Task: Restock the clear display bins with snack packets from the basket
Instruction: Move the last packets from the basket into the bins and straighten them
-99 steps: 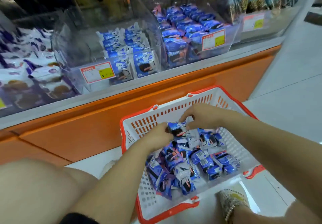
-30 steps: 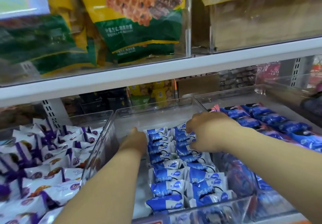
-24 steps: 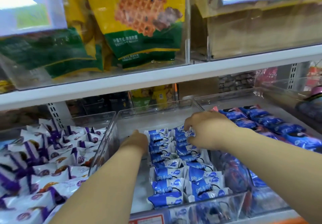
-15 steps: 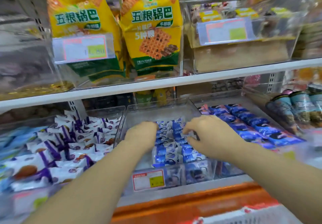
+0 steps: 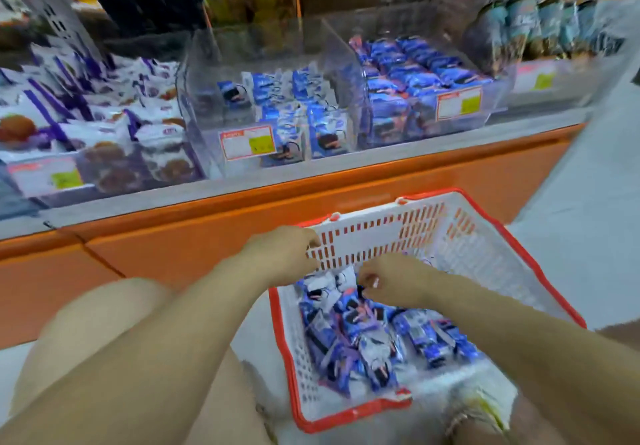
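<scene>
Packets (image 5: 363, 334) in blue and white lie heaped in the basket (image 5: 485, 254), a white one with a red rim. It stands on the floor (image 5: 588, 223), right in front of the shelf (image 5: 311, 174). The packets overlap and blur, so I can't get a sure count; ten or more, by the look of it.

Both of the person's hands are at the basket. The left hand (image 5: 280, 254) is by the far left corner, fingers curled, close to the slotted wall. Whether it touches the wall or holds anything I cannot tell. The right hand (image 5: 391, 282) hangs over the heap with fingers curled down and tips at the topmost packet; I cannot tell whether they grip it. One bare knee (image 5: 104, 323) shows left of the arms.

On the shelf four clear bins stand in a row, each with one price label (image 5: 247, 141) on its front.
- **The first bin** (image 5: 138, 171) is piled with purple-and-white packs (image 5: 104, 115).
- **The second bin** (image 5: 204, 74) holds blue-and-white ones in two rows (image 5: 298, 105), plus one lying alone to their left.
- **The third bin** (image 5: 495, 98) is full of dark blue packs (image 5: 415, 70).
- **The fourth bin** (image 5: 571, 88) holds tall bags (image 5: 519, 29) standing upright, about five, though they are blurred.
</scene>
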